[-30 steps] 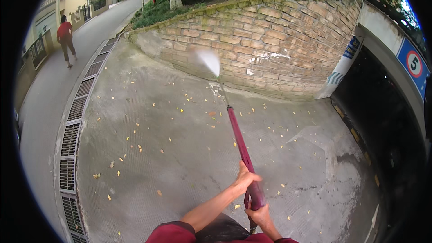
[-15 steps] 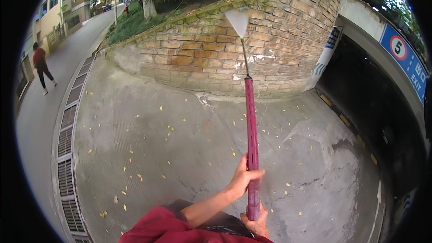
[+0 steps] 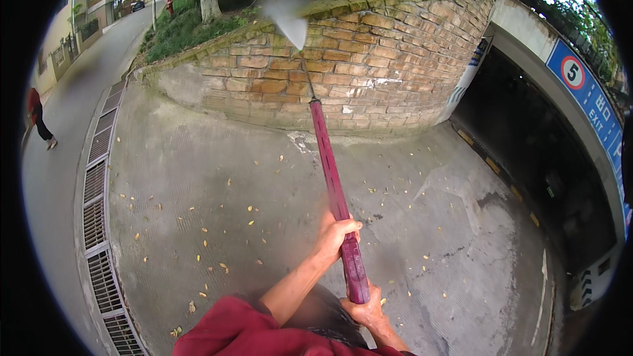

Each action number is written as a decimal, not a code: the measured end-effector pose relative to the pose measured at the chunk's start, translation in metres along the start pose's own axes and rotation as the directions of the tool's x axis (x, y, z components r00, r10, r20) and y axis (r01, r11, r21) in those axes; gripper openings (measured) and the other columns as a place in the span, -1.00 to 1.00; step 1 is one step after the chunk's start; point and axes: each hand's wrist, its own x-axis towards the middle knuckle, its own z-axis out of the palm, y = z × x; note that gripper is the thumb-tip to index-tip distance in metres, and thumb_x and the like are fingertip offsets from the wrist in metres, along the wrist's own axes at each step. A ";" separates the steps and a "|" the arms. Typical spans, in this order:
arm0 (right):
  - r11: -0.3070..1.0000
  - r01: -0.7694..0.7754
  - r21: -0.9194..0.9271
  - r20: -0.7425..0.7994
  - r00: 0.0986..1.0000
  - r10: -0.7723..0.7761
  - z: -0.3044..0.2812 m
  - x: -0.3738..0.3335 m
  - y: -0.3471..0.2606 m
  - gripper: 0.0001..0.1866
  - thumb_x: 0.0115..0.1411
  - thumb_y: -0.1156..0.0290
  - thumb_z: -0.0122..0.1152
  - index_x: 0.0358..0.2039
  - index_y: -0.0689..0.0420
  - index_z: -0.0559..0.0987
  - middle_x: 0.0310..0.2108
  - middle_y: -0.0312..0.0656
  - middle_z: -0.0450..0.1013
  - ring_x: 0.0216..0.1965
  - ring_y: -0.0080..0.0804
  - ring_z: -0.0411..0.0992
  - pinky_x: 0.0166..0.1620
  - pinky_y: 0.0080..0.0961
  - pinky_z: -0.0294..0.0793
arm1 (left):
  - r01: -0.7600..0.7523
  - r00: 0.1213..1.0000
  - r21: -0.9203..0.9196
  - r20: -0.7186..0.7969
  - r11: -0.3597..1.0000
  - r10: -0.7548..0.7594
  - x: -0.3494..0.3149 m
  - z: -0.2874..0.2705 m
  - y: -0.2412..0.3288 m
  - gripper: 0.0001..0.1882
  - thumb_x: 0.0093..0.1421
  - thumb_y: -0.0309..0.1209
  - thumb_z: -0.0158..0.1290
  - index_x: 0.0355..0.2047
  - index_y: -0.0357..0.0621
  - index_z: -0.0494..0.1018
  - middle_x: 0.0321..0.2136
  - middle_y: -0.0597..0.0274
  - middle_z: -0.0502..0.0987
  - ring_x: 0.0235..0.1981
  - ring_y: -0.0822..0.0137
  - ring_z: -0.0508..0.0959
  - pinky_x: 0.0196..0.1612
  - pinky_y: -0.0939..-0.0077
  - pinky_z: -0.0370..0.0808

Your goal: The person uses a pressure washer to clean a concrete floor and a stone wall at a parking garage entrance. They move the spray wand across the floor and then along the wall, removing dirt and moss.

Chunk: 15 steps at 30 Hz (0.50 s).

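Note:
A long dark-red pressure washer wand points away from me, its thin metal lance tilted a little to the left. From the lance tip a white fan of water spray goes up against the top of the stone brick wall. My left hand is wrapped round the middle of the red grip. Lower down, my right hand grips its rear end; some of those fingers are hidden behind the wand. Bricks around the spray look darker and wet.
Concrete paving with scattered yellow leaves lies underfoot. A drain grating runs along the left, beside a road where a person walks. On the right a dark ramp opening has a blue sign above it.
The wand has swung left, and the spray has moved left along the wall top. Both hands have kept their grip. The person on the road has shifted toward the left rim.

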 end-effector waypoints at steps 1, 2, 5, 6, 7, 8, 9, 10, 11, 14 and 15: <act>1.000 0.006 0.000 -0.019 1.000 -0.006 0.004 -0.006 -0.005 -0.67 -0.19 0.47 0.29 -0.34 0.23 0.49 -0.55 -0.09 0.44 -0.52 -0.28 0.41 -0.35 -0.33 0.44 | 0.010 1.000 0.012 0.007 1.000 -0.010 -0.005 0.001 0.004 -0.40 -0.04 -0.69 0.06 0.01 -0.19 0.09 -0.46 0.13 0.37 -0.65 0.28 0.48 -0.63 0.31 0.46; 1.000 0.001 -0.011 -0.060 0.998 -0.002 0.008 -0.012 -0.009 -0.67 -0.19 0.48 0.28 -0.34 0.24 0.49 -0.54 -0.08 0.44 -0.51 -0.28 0.42 -0.35 -0.32 0.45 | 0.005 1.000 0.025 0.001 1.000 -0.005 -0.011 0.003 0.005 -0.51 -0.05 -0.67 0.07 -0.12 -0.21 0.14 -0.53 0.16 0.36 -0.67 0.30 0.47 -0.63 0.34 0.46; 0.999 -0.036 0.002 -0.152 0.988 0.036 0.024 -0.032 -0.026 -0.67 -0.20 0.50 0.27 -0.34 0.24 0.48 -0.53 -0.04 0.47 -0.49 -0.26 0.46 -0.32 -0.31 0.46 | 0.014 0.999 0.084 0.050 0.996 -0.018 -0.023 0.011 0.014 -0.73 -0.06 -0.62 0.09 -0.38 -0.25 0.23 -0.67 0.21 0.35 -0.72 0.31 0.46 -0.65 0.40 0.44; 0.998 -0.066 0.011 -0.158 0.985 0.067 0.024 -0.036 -0.033 -0.67 -0.21 0.50 0.27 -0.34 0.25 0.48 -0.52 -0.03 0.48 -0.48 -0.25 0.48 -0.32 -0.31 0.47 | 0.032 0.993 0.091 0.110 0.995 -0.042 -0.023 0.013 0.019 -0.73 -0.06 -0.62 0.08 -0.38 -0.26 0.23 -0.68 0.21 0.35 -0.73 0.31 0.45 -0.65 0.40 0.44; 0.996 -0.089 0.008 -0.161 0.983 0.089 0.025 -0.037 -0.039 -0.66 -0.21 0.51 0.27 -0.34 0.25 0.48 -0.51 -0.02 0.49 -0.47 -0.24 0.49 -0.31 -0.30 0.48 | 0.056 0.986 0.101 0.150 0.993 -0.071 -0.021 0.015 0.023 -0.73 -0.06 -0.62 0.08 -0.38 -0.28 0.22 -0.69 0.21 0.35 -0.73 0.31 0.45 -0.65 0.40 0.43; 0.993 -0.114 -0.035 -0.180 0.978 0.105 0.029 -0.038 -0.047 -0.66 -0.21 0.53 0.25 -0.32 0.26 0.48 -0.50 0.00 0.51 -0.47 -0.21 0.51 -0.32 -0.30 0.48 | 0.042 0.986 0.050 0.160 0.998 -0.049 -0.022 0.017 0.026 -0.73 -0.06 -0.61 0.07 -0.37 -0.29 0.22 -0.71 0.19 0.36 -0.75 0.30 0.45 -0.67 0.40 0.42; 0.990 -0.127 -0.055 -0.201 0.973 0.114 0.034 -0.037 -0.056 -0.65 -0.21 0.53 0.25 -0.32 0.26 0.47 -0.51 0.00 0.51 -0.47 -0.22 0.51 -0.32 -0.31 0.48 | 0.053 0.979 0.050 0.193 0.997 -0.062 -0.022 0.013 0.032 -0.69 -0.05 -0.62 0.07 -0.31 -0.27 0.21 -0.63 0.18 0.37 -0.71 0.32 0.46 -0.66 0.39 0.44; 0.987 -0.146 -0.073 -0.225 0.966 0.126 0.040 -0.035 -0.064 -0.65 -0.21 0.53 0.25 -0.31 0.26 0.47 -0.51 0.00 0.51 -0.47 -0.22 0.51 -0.32 -0.31 0.48 | 0.083 0.972 0.050 0.216 0.995 -0.092 -0.021 0.010 0.038 -0.66 -0.03 -0.63 0.06 -0.25 -0.25 0.20 -0.56 0.17 0.38 -0.68 0.33 0.48 -0.64 0.38 0.45; 0.975 -0.199 -0.099 -0.253 0.953 0.169 0.047 -0.034 -0.073 -0.64 -0.21 0.53 0.25 -0.30 0.26 0.47 -0.51 0.00 0.51 -0.47 -0.22 0.51 -0.32 -0.31 0.48 | 0.116 0.962 0.053 0.241 0.992 -0.126 -0.020 0.007 0.043 -0.62 -0.02 -0.64 0.05 -0.19 -0.23 0.19 -0.48 0.16 0.38 -0.64 0.34 0.49 -0.62 0.37 0.47; 0.983 -0.147 -0.113 -0.241 0.963 0.117 0.069 -0.019 -0.099 -0.64 -0.20 0.54 0.24 -0.29 0.25 0.48 -0.49 0.02 0.52 -0.46 -0.20 0.51 -0.30 -0.32 0.49 | 0.108 0.971 0.074 0.207 0.991 -0.122 -0.009 -0.017 0.066 -0.68 -0.04 -0.63 0.05 -0.26 -0.27 0.24 -0.56 0.15 0.40 -0.65 0.31 0.49 -0.61 0.37 0.47; 0.986 -0.146 -0.085 -0.213 0.969 0.125 0.082 -0.010 -0.107 -0.62 -0.21 0.53 0.24 -0.28 0.24 0.47 -0.52 -0.10 0.45 -0.49 -0.31 0.43 -0.35 -0.37 0.44 | 0.086 0.974 0.098 0.203 0.991 -0.105 -0.004 -0.033 0.077 -0.70 -0.04 -0.62 0.05 -0.27 -0.28 0.25 -0.58 0.15 0.41 -0.66 0.30 0.49 -0.61 0.37 0.47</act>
